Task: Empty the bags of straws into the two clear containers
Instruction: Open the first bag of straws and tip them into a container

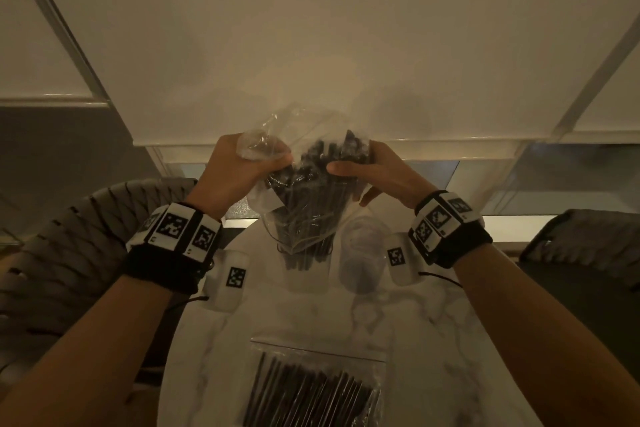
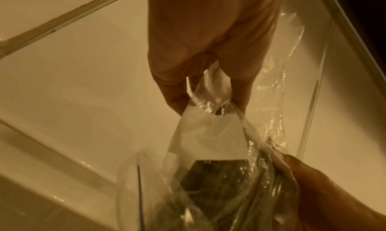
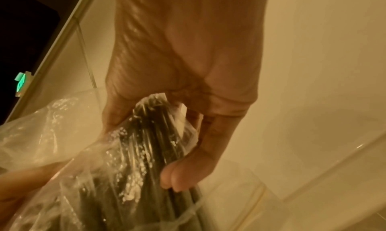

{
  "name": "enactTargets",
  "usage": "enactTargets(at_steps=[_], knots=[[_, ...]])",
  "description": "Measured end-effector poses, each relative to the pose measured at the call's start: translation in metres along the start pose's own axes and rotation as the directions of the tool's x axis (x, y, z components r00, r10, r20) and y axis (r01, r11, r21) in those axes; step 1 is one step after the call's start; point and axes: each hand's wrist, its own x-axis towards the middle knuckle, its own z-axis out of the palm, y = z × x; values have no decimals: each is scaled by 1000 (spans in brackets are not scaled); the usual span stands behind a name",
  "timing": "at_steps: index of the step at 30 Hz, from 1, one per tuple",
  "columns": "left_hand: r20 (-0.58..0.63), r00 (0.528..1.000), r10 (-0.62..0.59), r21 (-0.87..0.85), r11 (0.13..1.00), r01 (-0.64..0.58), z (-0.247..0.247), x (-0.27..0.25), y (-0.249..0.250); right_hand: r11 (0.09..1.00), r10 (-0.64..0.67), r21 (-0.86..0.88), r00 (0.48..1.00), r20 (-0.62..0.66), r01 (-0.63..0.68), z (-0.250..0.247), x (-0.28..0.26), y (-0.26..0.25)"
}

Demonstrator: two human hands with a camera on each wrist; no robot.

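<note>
Now both hands are raised at the centre of the head view, and they hold one clear bag (image 1: 304, 163) upside down. The left hand (image 1: 239, 170) grips the crumpled empty end of the bag, fingers curled around the plastic. The right hand (image 1: 374, 170) is closed on the bag and the black straws (image 1: 311, 204) inside it. The lower ends of the straws stand in the left container (image 1: 304, 253), which is just below the hands. The right container (image 1: 362, 260) stands just beside it, partly hidden by the right wrist band. A second bag (image 1: 311, 388) with straws lies flat on the marble table (image 1: 433, 340) at the bottom centre. Woven chairs show at the left (image 1: 69, 236) and the right edge (image 1: 588, 239).
</note>
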Motion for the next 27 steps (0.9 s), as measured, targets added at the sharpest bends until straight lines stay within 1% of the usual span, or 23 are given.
enactTargets(at_steps=[2, 3, 5, 8, 11, 13, 17, 21, 24, 27], knots=[[1, 999, 34, 29, 999, -34, 1, -4, -1, 1000, -9, 0, 1000, -20, 9, 1, 0, 3], [-18, 999, 42, 56, 998, -41, 1, -4, -3, 1000, -14, -2, 999, -30, 14, 2, -1, 4], [-69, 997, 24, 78, 997, -18, 1, -4, -8, 1000, -22, -5, 998, -51, 22, 3, -2, 6], [-88, 996, -1, 78, 997, 8, -2, -2, -10, 999, -39, 17, 996, -82, 40, 2, -4, 6], [-64, 998, 20, 21, 1000, -19, -4, 1, -6, 998, -26, 60, 993, -118, 33, -4, -3, 4], [-49, 998, 38, 28, 999, -37, -3, 2, -3, 998, -10, 63, 991, -134, 19, -5, -2, 5], [-42, 999, -20, -6, 1000, 20, 7, 6, -5, 997, -18, 67, 987, -160, 29, -4, -2, 8], [-44, 999, -4, 58, 998, 7, 11, 15, -14, 999, -39, 23, 978, -205, 44, -10, -2, 11], [-33, 999, 4, 113, 994, 0, 16, 16, -16, 998, -47, 18, 963, -264, 54, -17, -1, 13], [21, 1000, 10, 160, 987, -13, 20, 16, -15, 999, -43, 7, 946, -321, 48, -22, -1, 16]])
